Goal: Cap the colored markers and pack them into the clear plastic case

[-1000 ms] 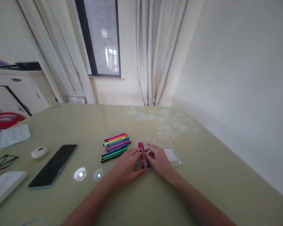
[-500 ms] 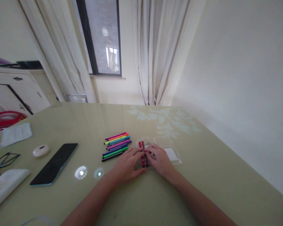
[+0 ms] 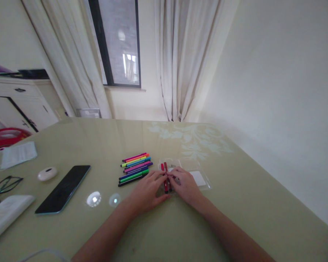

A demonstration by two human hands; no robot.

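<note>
Left hand point(image 3: 148, 188) and right hand point(image 3: 183, 184): fingers meet over red pens point(image 3: 166, 186) on case point(image 3: 190, 165); can't tell if clamped. Press lightly, keep pens parallel.

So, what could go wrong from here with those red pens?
The left hand and right hand meet at the red pens, which lie side by side on the clear plastic case; uneven pressure might make one roll. The black pen lies close to the left hand, so a leftward sweep could knock it.

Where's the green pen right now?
Head view, left of centre: the green pen lies beside the black pen, near the left hand.
</note>
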